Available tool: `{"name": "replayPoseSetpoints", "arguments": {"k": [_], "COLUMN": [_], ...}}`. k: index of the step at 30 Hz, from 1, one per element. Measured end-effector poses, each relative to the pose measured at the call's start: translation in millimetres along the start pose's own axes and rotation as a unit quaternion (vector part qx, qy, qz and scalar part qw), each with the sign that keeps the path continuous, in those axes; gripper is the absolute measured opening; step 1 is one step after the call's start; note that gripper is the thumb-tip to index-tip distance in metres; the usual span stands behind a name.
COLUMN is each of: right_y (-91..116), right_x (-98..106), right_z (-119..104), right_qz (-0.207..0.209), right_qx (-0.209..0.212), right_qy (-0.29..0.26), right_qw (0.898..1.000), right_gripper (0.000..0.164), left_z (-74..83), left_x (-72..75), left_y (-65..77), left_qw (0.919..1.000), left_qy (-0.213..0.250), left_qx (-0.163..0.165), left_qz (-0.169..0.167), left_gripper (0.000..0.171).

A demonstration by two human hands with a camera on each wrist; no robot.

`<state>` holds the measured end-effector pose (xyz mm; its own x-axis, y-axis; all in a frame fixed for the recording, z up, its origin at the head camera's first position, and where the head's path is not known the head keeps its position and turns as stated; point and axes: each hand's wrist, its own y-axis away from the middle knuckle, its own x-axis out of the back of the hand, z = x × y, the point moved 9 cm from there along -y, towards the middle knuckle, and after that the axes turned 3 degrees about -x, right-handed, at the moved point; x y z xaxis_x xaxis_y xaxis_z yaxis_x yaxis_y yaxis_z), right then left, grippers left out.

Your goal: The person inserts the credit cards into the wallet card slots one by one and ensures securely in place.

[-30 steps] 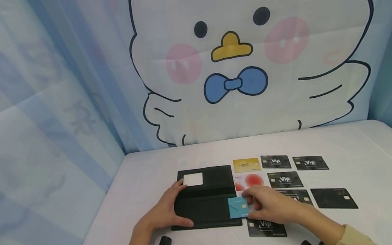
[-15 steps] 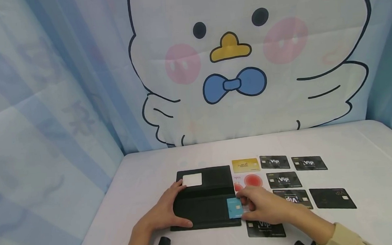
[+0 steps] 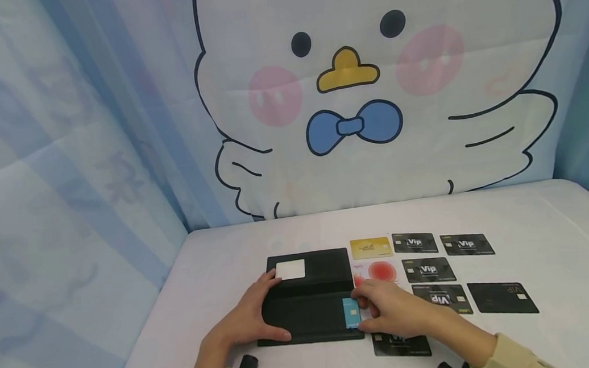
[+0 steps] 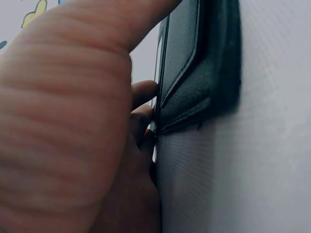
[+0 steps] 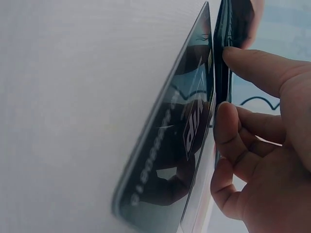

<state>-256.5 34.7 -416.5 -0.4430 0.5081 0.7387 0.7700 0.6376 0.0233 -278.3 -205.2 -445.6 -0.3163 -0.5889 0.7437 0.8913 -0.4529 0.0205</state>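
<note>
A black wallet (image 3: 309, 314) lies spread flat on the white table, a white card (image 3: 290, 270) showing on its upper half. My left hand (image 3: 247, 315) rests along the wallet's left side, fingertips near the white card and thumb extended on the lower edge. At the wallet's lower right, my right hand (image 3: 398, 311) holds a light blue card (image 3: 352, 313) by its right edge between thumb and fingers. The card's left part is hidden in the wallet's lower half. In the right wrist view, thumb and fingers are right at the wallet's edge, over a black VIP card (image 5: 167, 131).
Right of the wallet lie a gold card (image 3: 371, 248), a pink-and-white card (image 3: 381, 271) partly under the right hand, and several black VIP cards (image 3: 429, 270). A plain dark card (image 3: 502, 298) lies farthest right. A curtain with a cartoon bird (image 3: 355, 174) hangs behind the table.
My right hand has moved left, and the blue card has slid further into the wallet, so a narrower strip shows. The left hand has stayed in place.
</note>
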Motion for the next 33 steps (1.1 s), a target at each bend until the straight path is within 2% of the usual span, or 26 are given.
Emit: {"name": "replayPoseSetpoints", "arguments": {"k": [8,18,33], "right_y": [-2,-1,18], "right_x": [-1,2,19], "right_z": [-3,-2,10], "right_qz": [0.005,0.008,0.023], "right_qx": [0.002,-0.013,-0.034], "right_qy": [0.023,0.02,0.03], "right_qw": [1.0,1.0,0.999], "right_gripper": [0.046,0.049,0.056], "left_z": [-1.4,-5.0,0.5], "left_x": [0.4,-0.7,0.5], "left_y": [-2.0,-1.2,-0.8], "left_qw": [1.0,1.0,1.0], "left_qy": [-0.003,-0.007,-0.005], "left_qx": [-0.002,0.002,0.007], "left_qz": [0.0,0.001,0.001], "left_gripper": [0.112,0.113,0.112]}}
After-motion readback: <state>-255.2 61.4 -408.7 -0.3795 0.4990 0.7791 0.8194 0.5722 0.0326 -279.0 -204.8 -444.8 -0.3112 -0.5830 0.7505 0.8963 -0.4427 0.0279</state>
